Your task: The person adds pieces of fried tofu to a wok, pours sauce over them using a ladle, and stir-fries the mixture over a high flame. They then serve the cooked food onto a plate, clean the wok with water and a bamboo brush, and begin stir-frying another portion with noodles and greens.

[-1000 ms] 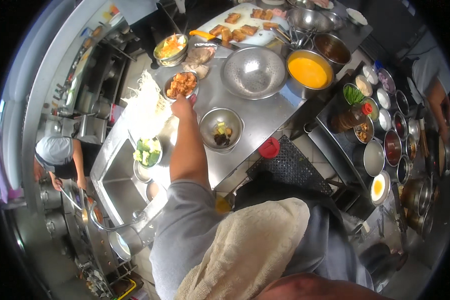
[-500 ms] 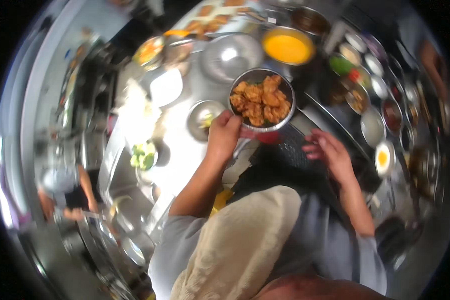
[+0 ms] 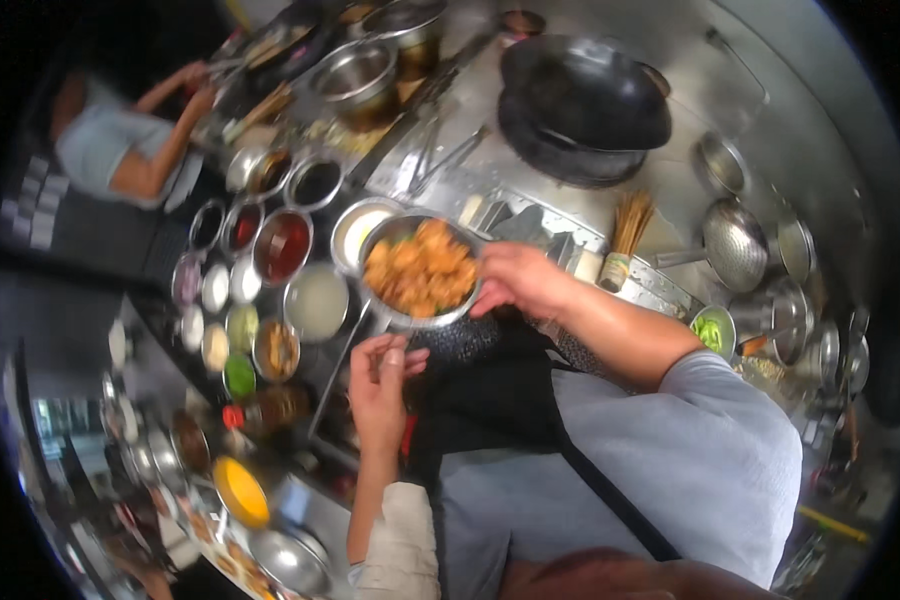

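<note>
My right hand [image 3: 523, 280] grips the rim of a round metal bowl [image 3: 437, 322], its thumb below and its fingers at the edge. Golden-brown fried pieces [image 3: 422, 268], which look like battered chicken, fill the bowl, with a little green showing beneath them. Just below and left of the bowl is my left hand [image 3: 378, 385], with loosely bent fingers apart from one another and nothing in them. A white bowl [image 3: 348, 240] with something yellow in it sits right behind the metal bowl's left side.
Ahead, a black wok [image 3: 585, 100] stands on the steel stove, with a bamboo brush [image 3: 630, 235] nearer me. Ladles and a perforated strainer [image 3: 737, 245] are at the right. Several seasoning bowls [image 3: 282, 245] crowd the left. Another person [image 3: 130, 150] works at the far left.
I have turned from the steel prep table to face the stove. The metal bowl has passed from my left hand to my right, and my left hand has let go.
</note>
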The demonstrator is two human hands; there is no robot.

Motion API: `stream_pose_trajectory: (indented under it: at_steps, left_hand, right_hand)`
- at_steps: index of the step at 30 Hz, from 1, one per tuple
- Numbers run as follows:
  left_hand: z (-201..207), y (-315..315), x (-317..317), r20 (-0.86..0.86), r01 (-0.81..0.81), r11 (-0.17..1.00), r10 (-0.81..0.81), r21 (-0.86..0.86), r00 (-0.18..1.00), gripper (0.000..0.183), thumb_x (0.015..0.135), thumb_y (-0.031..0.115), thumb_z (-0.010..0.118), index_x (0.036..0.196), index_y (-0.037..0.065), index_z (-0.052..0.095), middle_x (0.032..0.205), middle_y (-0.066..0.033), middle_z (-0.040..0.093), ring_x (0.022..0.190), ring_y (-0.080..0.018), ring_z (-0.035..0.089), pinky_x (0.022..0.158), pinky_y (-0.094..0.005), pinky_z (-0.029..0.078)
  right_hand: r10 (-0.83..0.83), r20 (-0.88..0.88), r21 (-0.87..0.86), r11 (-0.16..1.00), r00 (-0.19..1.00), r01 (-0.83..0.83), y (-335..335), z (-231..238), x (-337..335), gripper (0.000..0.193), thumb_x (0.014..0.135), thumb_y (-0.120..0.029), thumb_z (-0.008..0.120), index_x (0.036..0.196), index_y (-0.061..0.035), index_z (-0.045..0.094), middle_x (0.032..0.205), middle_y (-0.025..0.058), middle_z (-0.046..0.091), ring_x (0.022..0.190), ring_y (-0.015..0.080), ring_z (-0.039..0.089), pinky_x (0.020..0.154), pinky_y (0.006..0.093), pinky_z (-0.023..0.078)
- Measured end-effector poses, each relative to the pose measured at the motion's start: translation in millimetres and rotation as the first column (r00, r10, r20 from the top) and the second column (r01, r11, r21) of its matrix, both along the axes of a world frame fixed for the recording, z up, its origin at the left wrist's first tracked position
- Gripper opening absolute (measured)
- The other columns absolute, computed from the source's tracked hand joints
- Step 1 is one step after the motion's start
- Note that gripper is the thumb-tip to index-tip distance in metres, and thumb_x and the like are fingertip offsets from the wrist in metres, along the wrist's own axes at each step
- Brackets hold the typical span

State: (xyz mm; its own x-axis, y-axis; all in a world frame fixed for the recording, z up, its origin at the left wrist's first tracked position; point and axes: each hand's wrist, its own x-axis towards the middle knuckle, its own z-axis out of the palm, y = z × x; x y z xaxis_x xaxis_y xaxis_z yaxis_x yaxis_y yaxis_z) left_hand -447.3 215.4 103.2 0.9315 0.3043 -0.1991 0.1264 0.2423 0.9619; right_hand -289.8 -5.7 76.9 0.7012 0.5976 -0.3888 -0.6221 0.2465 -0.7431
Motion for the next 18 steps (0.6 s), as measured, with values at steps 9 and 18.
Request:
stream_pose_trajectory:
  at_steps: [9, 18]
  left_hand:
    - [-61.3, -38.5, 114.3, -0.255, 0.308, 0.951, -0.306, -0.032, 0.917, 0.023, 0.105, 0.018, 0.056, 0.118, -0.001, 0.058, 0.111, -0.0145, 0.067, 0.1, -0.0255, 0.071, 0.087, -0.0354, 0.057]
    - [-105.5, -38.9, 147.1, -0.524, 0.108, 0.99, -0.137, -0.085, 0.841, 0.02, 0.103, 0.015, 0.06, 0.117, 0.001, 0.059, 0.105, -0.0104, 0.066, 0.096, -0.0223, 0.071, 0.081, -0.0322, 0.058]
  right_hand:
    - [-0.103, 0.721, -0.58, 0.452, 0.685, 0.678, -228.6, 0.2, 289.0, 0.024, 0.103, -0.018, 0.053, 0.105, 0.006, 0.057, 0.094, 0.0182, 0.07, 0.08, 0.0231, 0.075, 0.068, 0.0349, 0.061]
    - [0.501, 0.547, -0.703, -0.16, 0.67, 0.693, -315.2, -95.5, 410.9, 0.044, 0.103, -0.023, 0.036, 0.139, -0.0014, 0.047, 0.15, 0.0297, 0.042, 0.117, 0.046, 0.061, 0.095, 0.0519, 0.05]
